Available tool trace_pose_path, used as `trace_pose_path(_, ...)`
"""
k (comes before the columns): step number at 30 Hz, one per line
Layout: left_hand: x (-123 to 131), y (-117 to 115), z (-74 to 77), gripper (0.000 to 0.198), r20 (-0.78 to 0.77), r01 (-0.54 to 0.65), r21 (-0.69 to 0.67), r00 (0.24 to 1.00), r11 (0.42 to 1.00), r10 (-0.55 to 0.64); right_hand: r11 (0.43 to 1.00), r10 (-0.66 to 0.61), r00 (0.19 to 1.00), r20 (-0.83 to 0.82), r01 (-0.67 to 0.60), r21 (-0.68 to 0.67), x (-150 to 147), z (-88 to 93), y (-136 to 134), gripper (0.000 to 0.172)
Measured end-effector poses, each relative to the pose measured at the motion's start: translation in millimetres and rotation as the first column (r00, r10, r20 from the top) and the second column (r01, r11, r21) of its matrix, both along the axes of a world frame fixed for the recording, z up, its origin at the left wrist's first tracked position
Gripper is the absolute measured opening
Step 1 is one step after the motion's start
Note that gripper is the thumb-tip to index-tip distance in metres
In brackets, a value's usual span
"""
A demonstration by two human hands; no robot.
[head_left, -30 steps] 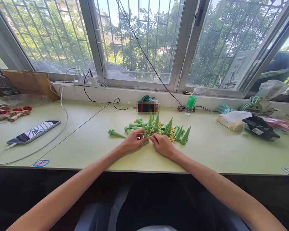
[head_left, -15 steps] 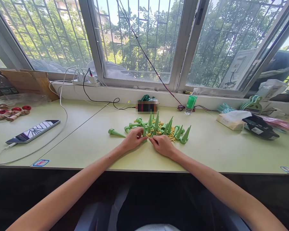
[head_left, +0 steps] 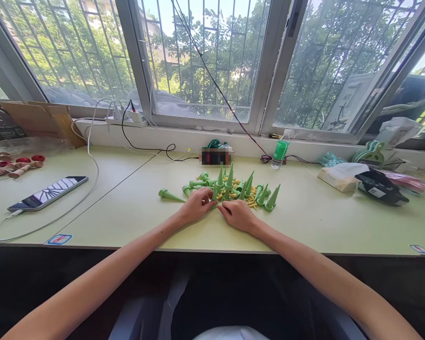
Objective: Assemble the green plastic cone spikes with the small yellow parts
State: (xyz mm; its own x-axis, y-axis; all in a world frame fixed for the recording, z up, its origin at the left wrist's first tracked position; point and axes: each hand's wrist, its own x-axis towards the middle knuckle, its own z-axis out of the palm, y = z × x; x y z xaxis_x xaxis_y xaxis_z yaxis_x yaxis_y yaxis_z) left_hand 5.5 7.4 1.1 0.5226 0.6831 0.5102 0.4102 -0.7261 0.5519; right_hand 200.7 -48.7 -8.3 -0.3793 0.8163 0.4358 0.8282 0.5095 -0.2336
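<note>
My left hand (head_left: 196, 206) is closed around the base of a green plastic watering spike (head_left: 215, 190), which stands point up at its fingertips. Just to the right, my right hand (head_left: 239, 213) is curled, thumb and finger pressed together close to the base of that spike; what they pinch is too small to make out. Behind both hands is a pile of similar green spikes (head_left: 230, 178), some upright and some on their sides. Small yellow pieces (head_left: 251, 202) lie scattered among them. One spike (head_left: 170, 195) lies apart at the left.
A phone (head_left: 48, 193) on a white charging cable lies at the left, near red and wooden pieces (head_left: 19, 166). A water bottle (head_left: 281, 150) stands by the window sill. At the right are a tissue pack (head_left: 338, 177) and a black package (head_left: 380, 186).
The spike in my left hand has shifted slightly to the right. My right fingertips have moved a little beside its base. The other spikes look unmoved.
</note>
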Motion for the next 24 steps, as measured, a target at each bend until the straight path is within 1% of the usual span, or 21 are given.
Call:
trace_pose_path(6,2,0,-0.8,0.018,-0.021,-0.014,-0.019,1.000,1.000,0.014,1.000,-0.010,1.000,0.016,0.010,-0.015,-1,1.4,-1,0.032)
trace_pose_path(9,3,0,0.6,0.018,0.006,-0.006,-0.070,1.000,0.997,0.007,1.000,-0.012,1.000,0.021,0.012,-0.016,-1,2.6,-1,0.032)
trace_pose_path(14,3,2,1.6,0.036,0.058,-0.063,-0.151,0.996,0.986,0.073,1.000,-0.016,0.999,0.031,0.017,-0.023,0,2.7,-2,0.032)
trace_pose_path(17,3,4,2.4,0.045,0.060,-0.072,-0.177,0.995,0.982,0.084,1.000,-0.018,0.999,0.033,0.019,-0.021,0,1.8,-2,0.031)
trace_pose_path(20,4,7,3.7,0.051,0.062,-0.043,-0.211,0.996,0.977,0.058,1.000,-0.010,1.000,0.027,0.011,-0.014,0,1.4,-2,0.030)
trace_pose_path(24,7,15,3.1,0.058,0.075,0.047,-0.285,0.997,0.957,-0.026,1.000,0.008,1.000,0.020,-0.007,-0.016,0,2.7,-2,0.028)
